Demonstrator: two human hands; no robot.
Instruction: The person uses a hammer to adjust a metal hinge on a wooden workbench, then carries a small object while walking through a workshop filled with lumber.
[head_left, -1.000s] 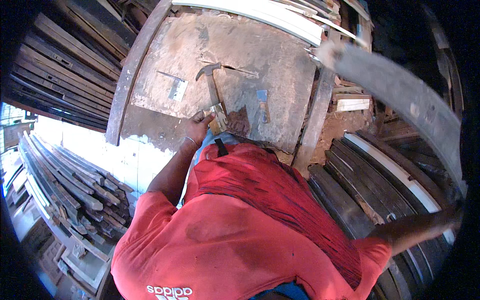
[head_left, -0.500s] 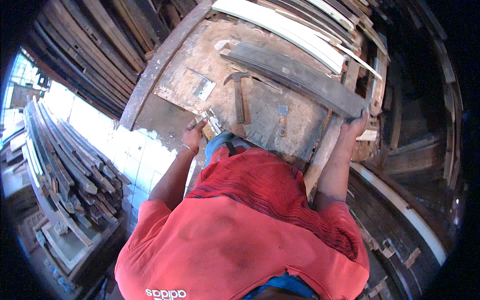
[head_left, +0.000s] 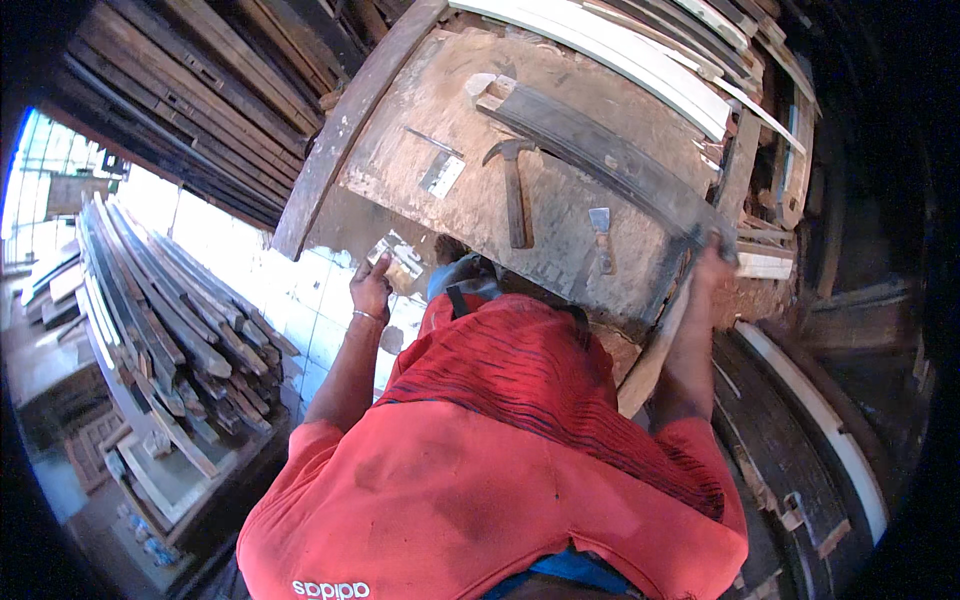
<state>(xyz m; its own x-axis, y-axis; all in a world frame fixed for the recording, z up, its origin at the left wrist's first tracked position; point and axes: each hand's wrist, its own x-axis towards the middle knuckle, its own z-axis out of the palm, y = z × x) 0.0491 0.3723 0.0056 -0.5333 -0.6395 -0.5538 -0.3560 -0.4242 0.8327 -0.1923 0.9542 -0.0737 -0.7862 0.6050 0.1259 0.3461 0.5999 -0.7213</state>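
Observation:
My left hand [head_left: 371,292] is closed on a flat scraper [head_left: 403,264] smeared with white putty, beside the near left edge of the worktable [head_left: 560,205]. A long dark wooden plank [head_left: 610,155] lies slantwise across the tabletop. At its right end is my right hand [head_left: 714,266], blurred, with the fingers seemingly round the plank's end. Between the plank and me lie a claw hammer [head_left: 518,205] and a small scraper with a wooden handle [head_left: 603,245]. Left of the hammer rests a flat tool with a pale plate [head_left: 441,175].
White boards [head_left: 620,55] and other timber are stacked along the table's far side. A heap of wooden strips [head_left: 165,320] stands to the left, past pale floor tiles [head_left: 305,300]. Dark planks [head_left: 190,110] lean at the far left; more timber [head_left: 790,440] lies low at the right.
My left hand with the scraper has moved left and toward me, away from the table edge. The plank's right end has swung slightly toward me with my right hand. The whole view has shifted.

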